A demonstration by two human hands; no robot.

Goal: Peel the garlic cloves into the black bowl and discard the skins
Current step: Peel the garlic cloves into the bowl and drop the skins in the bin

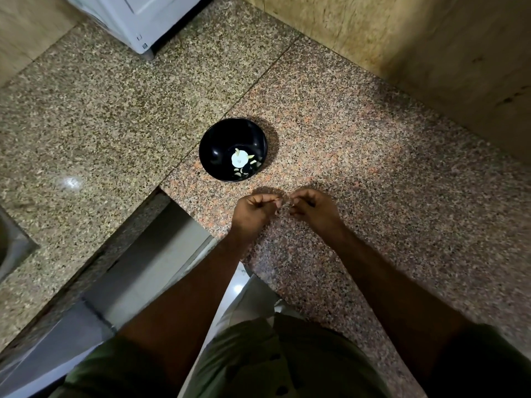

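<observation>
The black bowl (218,145) stands on the granite counter and holds a white garlic bulb (239,158) and a few loose cloves (244,170). Just in front of the bowl my left hand (254,211) and my right hand (311,208) meet fingertip to fingertip above the counter. Both have curled fingers and pinch a small garlic clove (284,201) between them. The clove is blurred and mostly hidden by the fingers.
The speckled granite counter (373,168) runs in an L shape, with its edge and a gap to the floor (149,254) at my lower left. A white appliance (143,21) stands at the back. A tan wall (431,38) lies to the right. A metal sink corner (11,245) shows far left.
</observation>
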